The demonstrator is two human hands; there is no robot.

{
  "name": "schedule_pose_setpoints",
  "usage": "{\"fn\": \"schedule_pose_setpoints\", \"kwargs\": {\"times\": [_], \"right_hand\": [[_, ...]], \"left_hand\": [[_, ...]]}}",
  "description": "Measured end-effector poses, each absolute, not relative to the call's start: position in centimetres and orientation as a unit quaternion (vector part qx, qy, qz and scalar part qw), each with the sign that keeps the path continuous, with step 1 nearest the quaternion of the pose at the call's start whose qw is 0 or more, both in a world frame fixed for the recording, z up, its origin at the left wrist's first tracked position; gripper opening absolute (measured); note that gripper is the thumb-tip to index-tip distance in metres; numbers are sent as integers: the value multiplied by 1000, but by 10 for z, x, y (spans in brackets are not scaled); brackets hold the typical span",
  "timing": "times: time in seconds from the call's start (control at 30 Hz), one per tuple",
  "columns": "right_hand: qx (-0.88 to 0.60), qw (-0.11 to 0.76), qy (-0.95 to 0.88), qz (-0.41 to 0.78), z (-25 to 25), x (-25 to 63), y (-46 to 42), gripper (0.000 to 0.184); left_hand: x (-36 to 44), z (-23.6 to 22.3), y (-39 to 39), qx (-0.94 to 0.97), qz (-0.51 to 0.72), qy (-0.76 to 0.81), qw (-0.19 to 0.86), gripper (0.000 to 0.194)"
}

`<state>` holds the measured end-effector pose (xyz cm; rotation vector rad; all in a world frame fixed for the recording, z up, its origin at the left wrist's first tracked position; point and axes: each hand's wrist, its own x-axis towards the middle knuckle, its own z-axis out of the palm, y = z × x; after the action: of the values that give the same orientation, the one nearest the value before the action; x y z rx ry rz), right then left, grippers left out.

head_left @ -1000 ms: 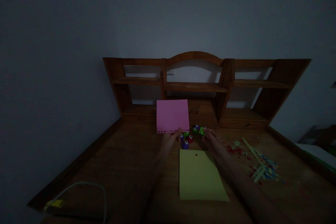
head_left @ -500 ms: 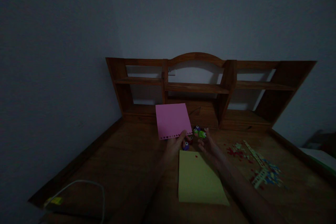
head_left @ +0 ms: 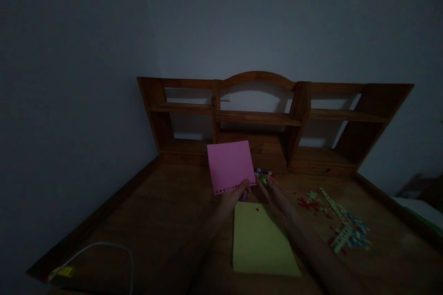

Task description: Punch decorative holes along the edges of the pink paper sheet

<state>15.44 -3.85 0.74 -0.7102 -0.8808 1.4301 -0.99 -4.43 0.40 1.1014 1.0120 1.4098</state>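
Observation:
My left hand [head_left: 236, 194] pinches the lower right edge of a pink paper sheet [head_left: 230, 165] and holds it up off the desk; a row of small punched shapes runs along its bottom edge. My right hand [head_left: 273, 190] reaches toward the cluster of small craft punches [head_left: 263, 177], with its fingers curled on a green punch [head_left: 264, 179]. A purple punch peeks out under my left hand. A yellow-green paper sheet [head_left: 260, 239] lies flat on the wooden desk [head_left: 166, 221] just below both hands.
A wooden shelf unit [head_left: 258, 115] stands at the back of the desk. Paper scraps and punched strips [head_left: 341, 226] are scattered at the right. A white cable [head_left: 104, 251] loops at the near left. The room is dim.
The pink sheet has tilted and shifted slightly down and right in my left hand. My right hand has drawn closer to the left hand with the green punch.

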Motion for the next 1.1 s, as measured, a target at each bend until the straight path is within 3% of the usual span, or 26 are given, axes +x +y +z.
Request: {"fn": "schedule_pose_setpoints", "kwargs": {"times": [0.17,0.3,1.1], "right_hand": [[-409,530,-404,623,7,160,-33,56],[-435,524,-410,606,3,160,-31,61],[-401,539,-483,561,13,147,-52,49]], "left_hand": [[-10,3,-51,486,577,444,484,40],[-9,3,-54,502,569,451,470,42],[-14,4,-52,557,542,407,479,40]]}}
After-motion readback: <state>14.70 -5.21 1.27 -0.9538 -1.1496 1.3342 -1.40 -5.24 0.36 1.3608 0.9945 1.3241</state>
